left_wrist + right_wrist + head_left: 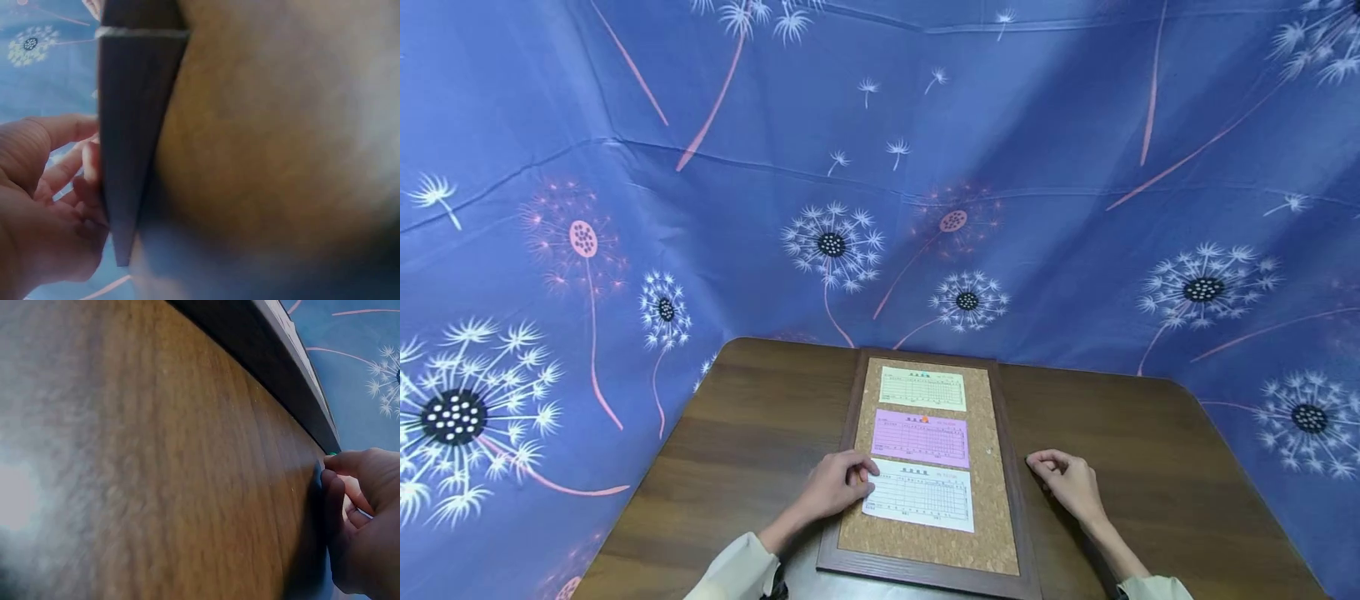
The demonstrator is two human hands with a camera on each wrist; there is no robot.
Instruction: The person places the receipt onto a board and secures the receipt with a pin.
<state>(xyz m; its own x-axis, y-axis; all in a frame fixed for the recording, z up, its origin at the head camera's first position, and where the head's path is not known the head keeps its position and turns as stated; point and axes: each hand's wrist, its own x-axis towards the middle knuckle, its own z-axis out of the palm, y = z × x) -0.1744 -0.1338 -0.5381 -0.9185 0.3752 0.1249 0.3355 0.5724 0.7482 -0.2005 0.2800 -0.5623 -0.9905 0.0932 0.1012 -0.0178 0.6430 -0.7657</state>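
Observation:
A cork board (853, 537) in a dark wooden frame lies on the table with three printed paper slips on it. The green slip (917, 392) is at the top and the purple slip (910, 442) below it, with an orange pin (925, 419) at its upper edge. Lowest is the white slip (917, 500), its left edge held by the thumb and index finger of my left hand (835, 483). Just right of the board's frame, my right hand (1071, 483) pinches a small green pin (333, 454), mostly covered by the fingertips in the right wrist view.
The brown wooden table (752, 400) extends to both sides of the board. A blue cloth (737, 233) with a dandelion print hangs around its back and sides. The board's raised frame edge (294, 381) stands beside my right fingers.

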